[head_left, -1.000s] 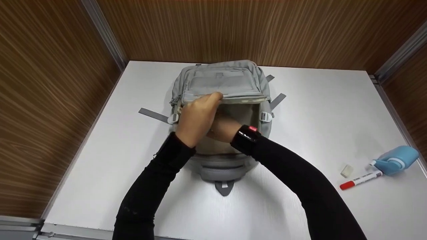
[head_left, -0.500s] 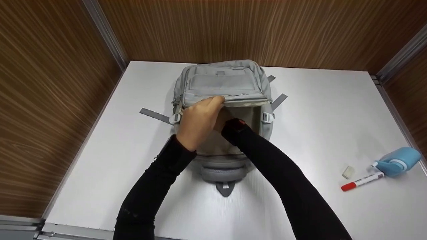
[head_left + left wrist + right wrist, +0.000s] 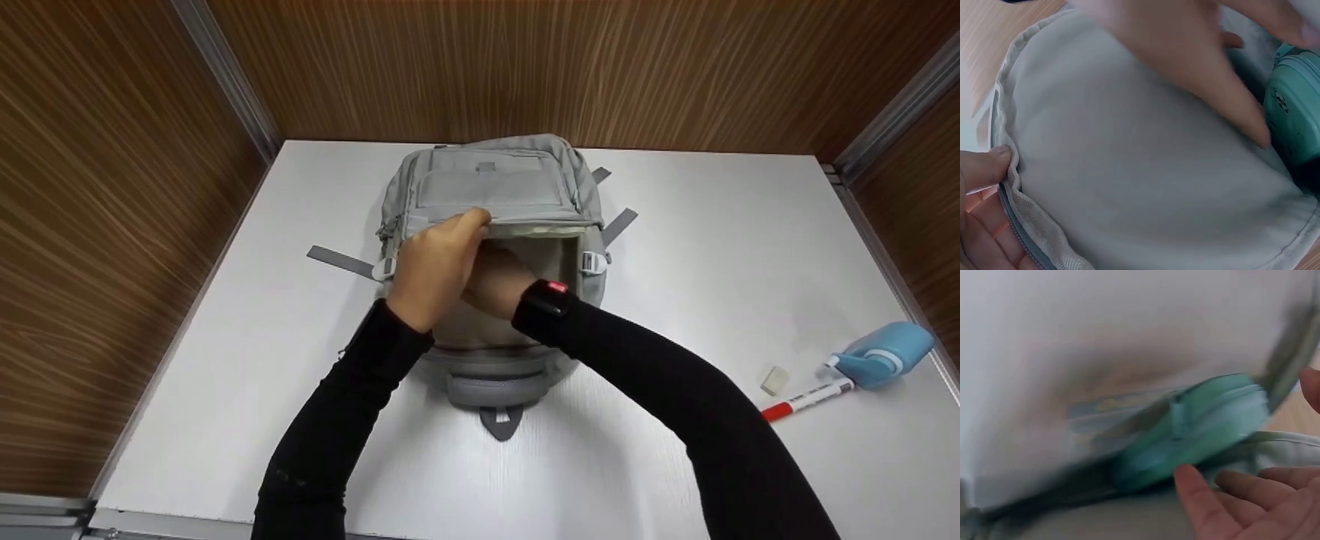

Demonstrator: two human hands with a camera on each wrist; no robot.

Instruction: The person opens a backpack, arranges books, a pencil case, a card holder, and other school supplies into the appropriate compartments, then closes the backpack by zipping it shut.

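Note:
A grey backpack point(image 3: 491, 180) lies on the white table with its main compartment unzipped. My left hand point(image 3: 439, 262) pinches the zippered edge of its front flap point(image 3: 1117, 129) between thumb and fingers, holding it raised. Inside the opening is my right hand point(image 3: 501, 281), partly hidden behind the left hand in the head view. Its fingers point(image 3: 1202, 506) are loosely extended, with one fingertip right at a green zippered case point(image 3: 1202, 433). That green case also shows at the right edge of the left wrist view, deep in the bag.
On the table's right side lie a white marker with a red cap point(image 3: 806, 397), a small pale block point(image 3: 774, 381) and a light blue bottle point(image 3: 881, 354). Grey straps point(image 3: 341, 260) stick out from the bag's sides. Wood-grain panels point(image 3: 555, 75) enclose the table.
Half a second ago my right hand reached deeper into the bag; it has since drawn back toward the opening. The left hand keeps its hold on the flap.

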